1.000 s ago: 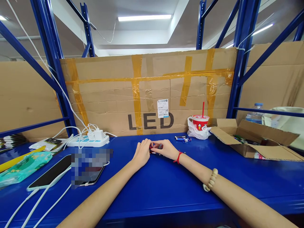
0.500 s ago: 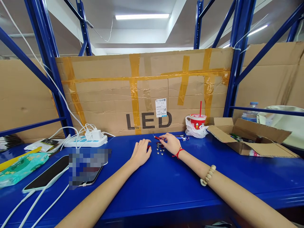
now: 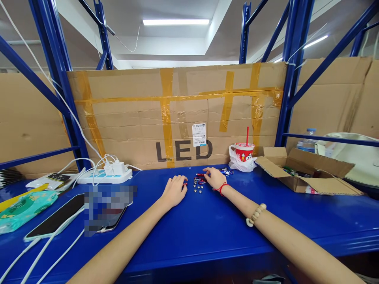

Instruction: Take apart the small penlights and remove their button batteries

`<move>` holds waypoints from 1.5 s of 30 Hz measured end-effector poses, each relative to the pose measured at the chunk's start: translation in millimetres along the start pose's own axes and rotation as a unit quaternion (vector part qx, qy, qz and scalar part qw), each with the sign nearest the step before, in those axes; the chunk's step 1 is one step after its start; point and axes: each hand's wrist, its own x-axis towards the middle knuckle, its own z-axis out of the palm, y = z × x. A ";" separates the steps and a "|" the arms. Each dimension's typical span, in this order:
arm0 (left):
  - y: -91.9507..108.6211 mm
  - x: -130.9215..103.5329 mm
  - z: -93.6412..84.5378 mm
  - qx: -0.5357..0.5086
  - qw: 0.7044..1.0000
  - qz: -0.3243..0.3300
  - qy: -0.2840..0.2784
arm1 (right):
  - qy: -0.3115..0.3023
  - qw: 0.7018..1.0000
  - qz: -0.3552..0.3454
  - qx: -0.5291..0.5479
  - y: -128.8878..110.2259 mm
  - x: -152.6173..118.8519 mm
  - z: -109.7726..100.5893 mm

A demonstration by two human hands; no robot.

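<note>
My left hand [image 3: 174, 191] rests on the blue table [image 3: 189, 236], its fingers curled round a small red piece [image 3: 185, 184] that shows at the fingertips. My right hand [image 3: 214, 178] is a little to the right, palm down over small red parts [image 3: 200, 178]; its fingertips are pressed close together, and what they hold, if anything, is too small to make out. Several small silvery round pieces [image 3: 200, 189] lie between the hands. Behind the right hand is a cluster of blue and silver parts [image 3: 226, 171].
A bagged red cup [image 3: 244, 152] with a straw stands at the back right, beside an open cardboard box [image 3: 319, 185]. To the left are a power strip [image 3: 102, 176], a phone [image 3: 56, 217], cables and a green packet [image 3: 28, 211]. Cardboard [image 3: 133, 118] stands behind.
My right hand has lowered onto the red parts; the red piece that stuck out from its fingertips now lies among them or is hidden. My left hand has hardly moved. The view has shifted slightly.
</note>
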 end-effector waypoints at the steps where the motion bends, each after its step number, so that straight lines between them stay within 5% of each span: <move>1: 0.3 0.0 -0.3 0.002 1.000 0.003 -0.002 | -0.004 1.000 -0.001 0.003 1.2 0.5 1.0; 7: 0.6 0.6 -0.6 -0.015 1.000 -0.023 0.000 | 0.008 0.999 -0.026 0.029 -5.6 -1.8 0.5; 11: -3.9 2.1 0.9 -0.098 0.991 -0.090 0.032 | 0.055 0.988 -0.111 0.094 -17.3 -7.0 -1.9; 17: -8.6 2.6 -0.3 -0.192 0.963 -0.166 0.086 | -0.047 0.948 -0.293 0.114 -33.2 -20.2 2.2; 22: -1.7 0.7 -4.3 -0.151 0.977 -0.131 0.080 | -0.062 0.933 -0.349 0.065 -39.1 -25.1 1.3; 28: 8.6 -1.4 -6.7 -0.011 0.996 -0.002 0.085 | -0.025 0.946 -0.323 0.003 -32.0 -16.5 -6.5; 36: 5.6 -0.9 -6.4 0.003 0.997 -0.019 0.072 | 0.065 0.990 -0.124 0.019 -4.6 0.1 -9.0; 41: 4.2 -0.5 -4.0 0.011 0.999 -0.019 0.040 | -0.011 0.999 0.010 -0.032 0.5 -0.1 -8.5; 45: 3.5 -0.6 -3.3 0.011 0.999 -0.021 0.032 | -0.028 0.998 0.029 -0.044 2.8 0.6 -7.5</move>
